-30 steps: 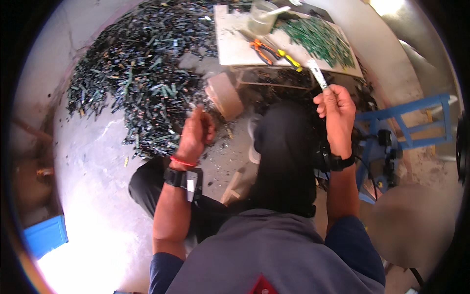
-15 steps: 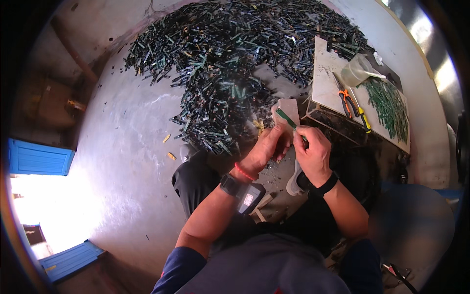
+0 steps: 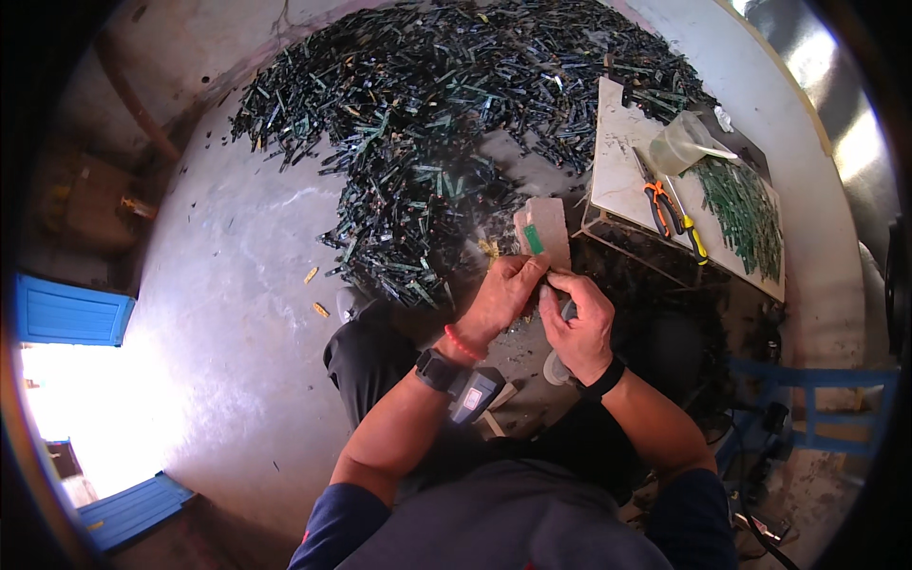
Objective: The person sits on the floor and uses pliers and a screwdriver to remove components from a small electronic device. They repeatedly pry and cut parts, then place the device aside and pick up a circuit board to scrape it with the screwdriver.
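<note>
While half a second ago the two hands were only just meeting over the lap, they now sit pressed together below the small block [image 3: 543, 231], and the head has tipped so the big pile of green strips [image 3: 446, 123] fills the top of the view. A second ago the right hand was raised apart, holding a pale strip up near the board; it has since come down to join the left, which suggests the piece is now being worked between both hands.

The left hand [image 3: 503, 294] is curled narrow, fingertips pinched on a small thin strip [image 3: 549, 276] that lies between the two hands, mostly hidden by the fingers. The right hand [image 3: 578, 323] is closed in the same way, thumb and forefinger gripping the same strip from the other side. A green strip [image 3: 533, 238] rests against the face of the block just above them.

On the pale board [image 3: 617, 180] to the right stands a clear plastic cup [image 3: 686, 142], tilted; what it holds cannot be made out. Beside it lie orange-handled pliers [image 3: 659, 201], a yellow-handled tool [image 3: 693, 239] and a heap of sorted green strips [image 3: 746, 214]. A grey device [image 3: 475, 394] lies by the left wrist.
</note>
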Tool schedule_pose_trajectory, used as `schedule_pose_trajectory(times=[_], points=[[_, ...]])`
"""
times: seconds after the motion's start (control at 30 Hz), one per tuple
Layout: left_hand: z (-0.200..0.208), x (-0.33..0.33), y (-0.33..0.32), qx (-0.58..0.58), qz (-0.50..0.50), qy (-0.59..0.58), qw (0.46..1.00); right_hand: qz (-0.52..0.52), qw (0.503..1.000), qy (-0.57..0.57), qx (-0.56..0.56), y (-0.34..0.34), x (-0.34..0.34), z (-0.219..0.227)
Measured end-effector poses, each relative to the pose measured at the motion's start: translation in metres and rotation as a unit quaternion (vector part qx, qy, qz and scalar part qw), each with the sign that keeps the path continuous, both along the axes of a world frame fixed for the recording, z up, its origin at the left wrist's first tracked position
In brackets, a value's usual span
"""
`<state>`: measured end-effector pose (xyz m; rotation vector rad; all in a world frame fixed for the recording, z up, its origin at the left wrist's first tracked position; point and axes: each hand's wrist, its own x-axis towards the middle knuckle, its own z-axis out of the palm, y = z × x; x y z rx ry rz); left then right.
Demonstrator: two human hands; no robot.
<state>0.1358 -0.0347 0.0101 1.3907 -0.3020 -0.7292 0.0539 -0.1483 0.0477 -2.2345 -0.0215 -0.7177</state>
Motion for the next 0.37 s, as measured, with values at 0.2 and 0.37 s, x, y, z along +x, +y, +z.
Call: schedule_pose_trajectory(times=[0.2, 0.37], points=[[0.003, 0.000, -0.001, -0.013, 0.016, 0.085, 0.996, -0.013, 0.993, 0.072, 0.089, -0.002, -0.005, -0.003], [0.010, 0.001, 0.002, -0.023, -0.001, 0.156, 0.988, -0.007, 0.960, 0.102, 0.260, -0.011, -0.004, -0.021]])
